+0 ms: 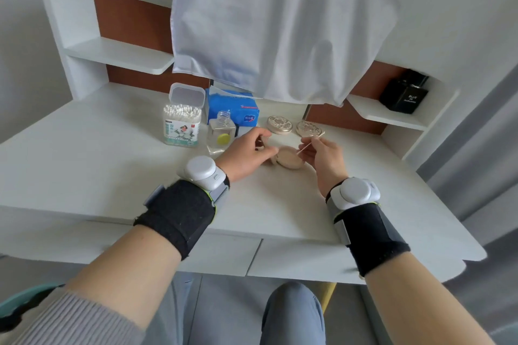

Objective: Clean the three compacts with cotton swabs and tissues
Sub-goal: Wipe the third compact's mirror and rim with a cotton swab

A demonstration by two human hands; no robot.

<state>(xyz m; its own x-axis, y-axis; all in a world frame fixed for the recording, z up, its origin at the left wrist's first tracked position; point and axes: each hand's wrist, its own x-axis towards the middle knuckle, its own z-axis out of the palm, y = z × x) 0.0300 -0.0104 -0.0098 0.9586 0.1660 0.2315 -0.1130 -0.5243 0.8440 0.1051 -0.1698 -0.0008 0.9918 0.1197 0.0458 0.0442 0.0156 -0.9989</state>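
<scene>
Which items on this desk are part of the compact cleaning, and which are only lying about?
In the job: open compact under the left hand; cotton swab in the right hand; two closed compacts; swab box; tissue pack.

Lying about: black bottle; white cloth. Clear bottle: use unclear.

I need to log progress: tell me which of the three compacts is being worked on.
The plain beige compact between the hands, nearest the table edge. The left hand steadies it; the two ornate compacts sit untouched behind.
</scene>
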